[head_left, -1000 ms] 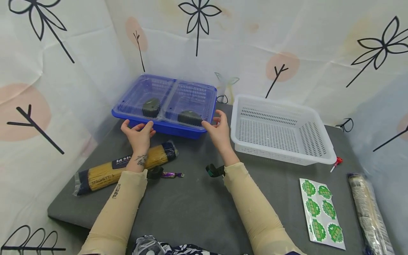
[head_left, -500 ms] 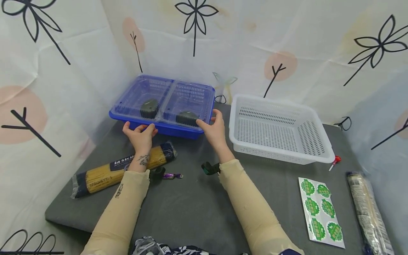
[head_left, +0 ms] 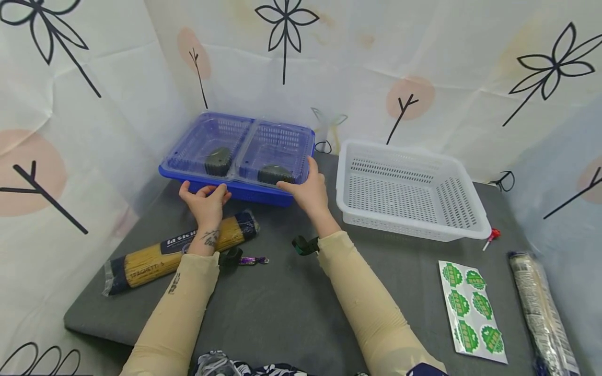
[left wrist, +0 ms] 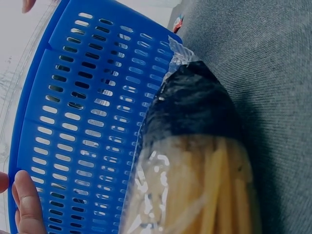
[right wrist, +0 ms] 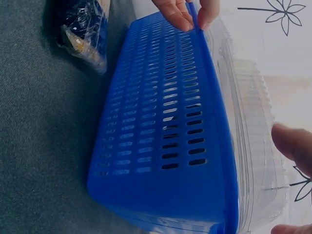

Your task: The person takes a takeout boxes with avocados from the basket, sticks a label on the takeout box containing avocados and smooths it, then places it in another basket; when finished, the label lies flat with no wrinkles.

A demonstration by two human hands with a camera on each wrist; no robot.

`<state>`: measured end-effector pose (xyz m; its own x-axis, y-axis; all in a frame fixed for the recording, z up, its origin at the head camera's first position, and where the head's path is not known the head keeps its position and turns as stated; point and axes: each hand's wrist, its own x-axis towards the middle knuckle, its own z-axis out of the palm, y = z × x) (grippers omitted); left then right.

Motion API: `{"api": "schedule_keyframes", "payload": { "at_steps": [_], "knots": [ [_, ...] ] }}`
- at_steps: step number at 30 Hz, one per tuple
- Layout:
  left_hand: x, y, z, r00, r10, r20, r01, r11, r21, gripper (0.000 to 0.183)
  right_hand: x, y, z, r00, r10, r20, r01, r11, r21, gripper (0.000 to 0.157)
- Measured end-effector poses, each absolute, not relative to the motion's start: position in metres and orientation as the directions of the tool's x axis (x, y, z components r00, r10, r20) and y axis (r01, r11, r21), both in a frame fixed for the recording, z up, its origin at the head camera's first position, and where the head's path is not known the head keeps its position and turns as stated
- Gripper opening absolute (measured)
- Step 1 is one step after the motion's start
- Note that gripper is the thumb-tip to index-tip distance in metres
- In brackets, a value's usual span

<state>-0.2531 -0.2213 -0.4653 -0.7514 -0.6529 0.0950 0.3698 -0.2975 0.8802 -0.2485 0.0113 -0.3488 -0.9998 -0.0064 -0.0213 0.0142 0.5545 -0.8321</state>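
A blue perforated basket (head_left: 263, 196) stands at the back left, with a clear plastic container (head_left: 277, 125) in two halves over its top. Two dark rounded items (head_left: 218, 161) show through the clear plastic. My left hand (head_left: 205, 206) pinches the basket's front rim between thumb and fingers, as the right wrist view also shows. Over the front right corner, my right hand (head_left: 310, 193) spreads its thumb and forefinger. In the right wrist view its thumb (right wrist: 294, 146) is beside the clear plastic, gripping nothing. A spaghetti pack (head_left: 155, 263) lies below my left hand.
To the right stands a white perforated basket (head_left: 409, 227). A red-capped item (head_left: 492, 237), a sheet of green stickers (head_left: 472, 313) and a long wrapped pack (head_left: 543, 313) lie on the right side of the grey table (head_left: 282, 313). A purple-wrapped item (head_left: 254, 260) lies near my left wrist.
My right hand has shifted left over the front right corner of the basket, its thumb and forefinger spreading wider. The left hand stays at the front rim. The head view has shifted slightly.
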Motion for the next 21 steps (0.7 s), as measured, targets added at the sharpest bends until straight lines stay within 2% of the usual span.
{"api": "schedule_keyframes", "payload": {
  "at_steps": [9,21],
  "knots": [
    [-0.2525,-0.2199,-0.4649,-0.746,-0.658,0.100,0.374,-0.290,0.881,0.092,-0.2496,0.0069,-0.3507,-1.000,-0.011,0.004,-0.010,0.679,-0.734,0.104],
    [-0.2513,-0.2188,-0.4626,-0.745,-0.660,0.095,0.374,-0.296,0.879,0.092,-0.2540,0.0072,-0.3533,-0.998,-0.034,0.045,-0.055,0.701,-0.711,0.089]
  ]
}}
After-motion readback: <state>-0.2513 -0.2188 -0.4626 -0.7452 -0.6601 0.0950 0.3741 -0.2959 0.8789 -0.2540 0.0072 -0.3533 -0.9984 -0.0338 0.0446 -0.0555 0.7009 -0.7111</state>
